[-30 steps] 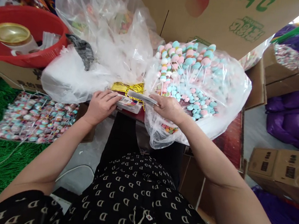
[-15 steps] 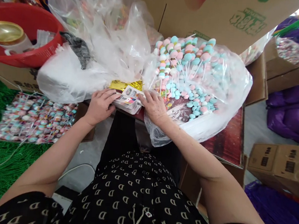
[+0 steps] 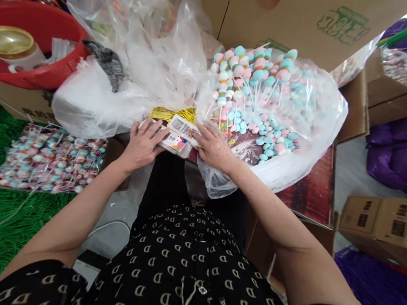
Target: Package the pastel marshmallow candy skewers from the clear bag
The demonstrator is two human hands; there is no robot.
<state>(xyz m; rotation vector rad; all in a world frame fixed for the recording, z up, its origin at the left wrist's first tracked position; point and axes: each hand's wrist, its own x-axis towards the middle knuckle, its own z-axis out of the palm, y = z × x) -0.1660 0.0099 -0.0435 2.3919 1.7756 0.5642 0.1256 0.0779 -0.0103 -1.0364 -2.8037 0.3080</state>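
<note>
My left hand (image 3: pixel 142 145) rests with fingers spread on the left end of a stack of printed cards in clear sleeves (image 3: pixel 176 143). On the right end of the stack, against a tilted upper card (image 3: pixel 183 127), lie the fingers of my right hand (image 3: pixel 214 148), also apart. Gold twist ties (image 3: pixel 173 114) lie just behind the cards. To the right, an open clear bag (image 3: pixel 281 177) holds pink, blue and white candy skewers (image 3: pixel 257 75) and loose candies (image 3: pixel 275 140).
A red basket (image 3: pixel 61 67) with a gold-lidded jar (image 3: pixel 9 42) stands at the left. Wrapped candy sticks (image 3: pixel 55 159) fill a box below it. Cartons (image 3: pixel 383 222) and purple bundles (image 3: pixel 403 154) are on the right; a large carton (image 3: pixel 294 16) stands behind.
The fingers of my left hand have shifted right over the cards, and more of the colourful card face shows. The upper card lies at a slightly different angle.
</note>
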